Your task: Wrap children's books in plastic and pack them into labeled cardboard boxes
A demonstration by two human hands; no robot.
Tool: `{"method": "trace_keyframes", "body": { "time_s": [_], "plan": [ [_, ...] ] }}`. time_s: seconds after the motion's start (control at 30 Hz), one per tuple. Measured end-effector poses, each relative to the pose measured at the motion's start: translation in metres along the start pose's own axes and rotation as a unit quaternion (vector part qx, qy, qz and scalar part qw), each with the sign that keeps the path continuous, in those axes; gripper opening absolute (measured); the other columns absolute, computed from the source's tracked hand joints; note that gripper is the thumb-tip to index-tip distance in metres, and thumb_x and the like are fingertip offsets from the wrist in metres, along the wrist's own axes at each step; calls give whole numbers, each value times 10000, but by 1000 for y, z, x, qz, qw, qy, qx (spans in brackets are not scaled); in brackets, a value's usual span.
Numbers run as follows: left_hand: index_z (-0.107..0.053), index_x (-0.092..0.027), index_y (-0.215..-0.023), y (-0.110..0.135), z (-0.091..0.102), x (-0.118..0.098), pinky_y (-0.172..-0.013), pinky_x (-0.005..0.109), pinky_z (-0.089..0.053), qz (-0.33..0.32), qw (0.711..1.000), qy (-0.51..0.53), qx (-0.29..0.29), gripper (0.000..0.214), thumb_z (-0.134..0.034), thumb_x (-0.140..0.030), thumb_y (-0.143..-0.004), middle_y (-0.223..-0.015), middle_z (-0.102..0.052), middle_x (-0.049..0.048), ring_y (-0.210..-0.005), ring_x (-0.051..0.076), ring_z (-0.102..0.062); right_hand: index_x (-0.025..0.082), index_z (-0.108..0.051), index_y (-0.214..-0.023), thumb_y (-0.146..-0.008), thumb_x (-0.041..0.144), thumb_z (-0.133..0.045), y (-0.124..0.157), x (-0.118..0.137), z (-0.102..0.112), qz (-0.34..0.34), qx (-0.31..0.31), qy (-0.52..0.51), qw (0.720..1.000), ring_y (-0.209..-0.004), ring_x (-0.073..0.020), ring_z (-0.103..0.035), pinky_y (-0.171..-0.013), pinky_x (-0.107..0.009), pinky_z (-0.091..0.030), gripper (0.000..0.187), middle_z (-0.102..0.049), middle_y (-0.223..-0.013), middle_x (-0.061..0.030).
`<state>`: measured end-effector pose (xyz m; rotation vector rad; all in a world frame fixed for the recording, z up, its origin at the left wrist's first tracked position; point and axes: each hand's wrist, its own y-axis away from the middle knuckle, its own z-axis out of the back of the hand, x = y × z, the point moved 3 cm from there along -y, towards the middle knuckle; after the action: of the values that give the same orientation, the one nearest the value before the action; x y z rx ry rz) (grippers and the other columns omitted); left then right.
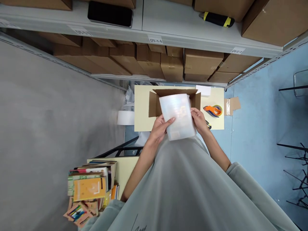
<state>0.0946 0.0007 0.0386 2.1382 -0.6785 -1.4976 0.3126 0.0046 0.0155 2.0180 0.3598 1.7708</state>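
A flat rectangular package in whitish translucent wrap is held tilted in front of my body; what lies inside shows only as faint blurred colours. My left hand grips its left edge, thumb on top and fingers underneath. On the other side, my right hand pinches the right edge of the wrap. Behind and partly beneath the package stands an open cardboard box with its flaps spread. The package hides most of the box's inside.
The box stands on a pale yellow table. At its right are an orange tape dispenser, a cutter and a white block. Shelves of cartons rise ahead, holding a phone and utility knife. Books pile at lower left.
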Motion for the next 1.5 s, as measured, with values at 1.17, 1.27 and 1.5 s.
{"method": "trace_keyframes", "body": {
  "time_s": [1.17, 1.27, 1.5],
  "plan": [
    [-817, -220, -1058, -16, 40, -47, -1107, 491, -633, -161, 971, -173, 30, 590, -1033, -630, -692, -1102, -861, 115, -1163, 353, -801, 273, -721, -958, -820, 718, -947, 26, 44, -21, 101, 35, 67, 992, -1097, -295, -831, -1079, -506, -650, 519, -871, -1007, -64],
    [-820, -192, -1107, -18, 37, -38, -955, 451, -665, -82, 985, -143, 42, 732, -969, -790, -712, -1039, -851, 113, -1063, 357, -804, 261, -714, -1068, -769, 799, -925, 21, 31, -28, 9, 35, -8, 999, -876, -246, -805, -813, -378, -658, 651, -858, -937, -35],
    [-831, -201, -1144, -30, 31, -24, -994, 422, -655, -57, 993, -102, 15, 740, -784, -885, -866, -1080, -853, 102, -1098, 324, -800, 240, -700, -1078, -691, 820, -931, 9, 26, -25, -39, 11, -28, 999, -692, -198, -702, -639, -305, -549, 734, -820, -844, -18]
  ]
}}
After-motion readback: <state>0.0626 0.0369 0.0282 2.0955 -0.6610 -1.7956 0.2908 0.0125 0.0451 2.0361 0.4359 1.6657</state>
